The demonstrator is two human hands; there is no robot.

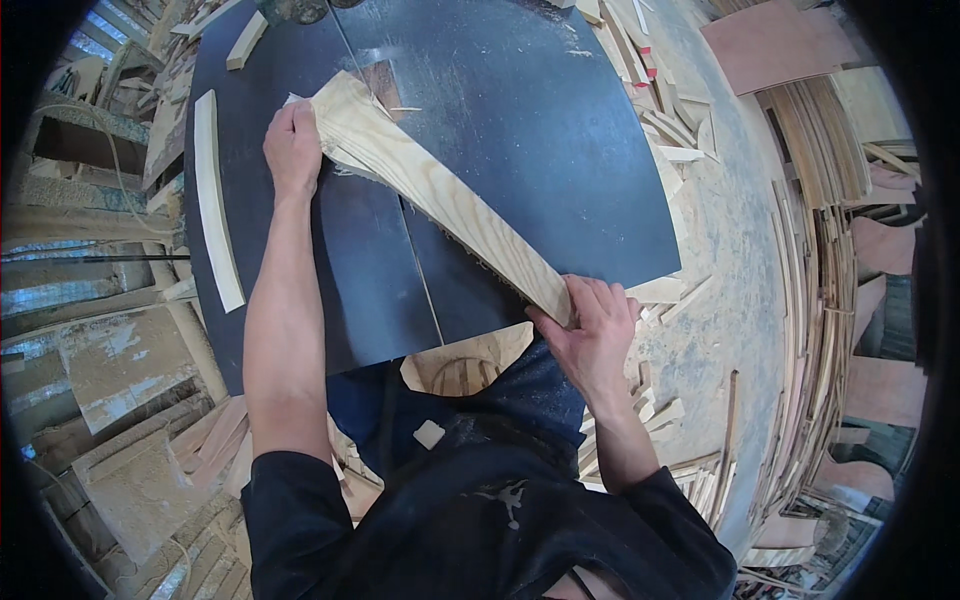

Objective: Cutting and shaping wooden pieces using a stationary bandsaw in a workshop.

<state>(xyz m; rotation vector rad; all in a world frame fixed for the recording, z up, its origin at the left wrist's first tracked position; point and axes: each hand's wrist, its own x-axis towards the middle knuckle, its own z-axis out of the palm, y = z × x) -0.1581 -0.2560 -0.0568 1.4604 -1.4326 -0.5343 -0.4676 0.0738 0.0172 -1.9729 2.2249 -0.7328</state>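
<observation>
A long, pale wooden board (440, 190) with clear grain lies slantwise above the dark table (560, 160), wide at its far left end and narrow at its near right end. Around the wide end my left hand (294, 150) is closed, with its thumb on the edge. At the narrow end, by the table's front edge, my right hand (592, 325) grips the board between thumb and fingers. The board's lower long edge looks rough and splintery. A narrow slot (420, 265) runs along the table top and passes under the board.
A curved wooden strip (215, 200) lies on the table's left side, with a shorter wood piece (246, 42) beyond it. Machine parts (295, 10) stand at the far edge. Offcuts (680, 125) litter the floor at right, near stacked long boards (815, 150). Dusty timber (120, 380) fills the left.
</observation>
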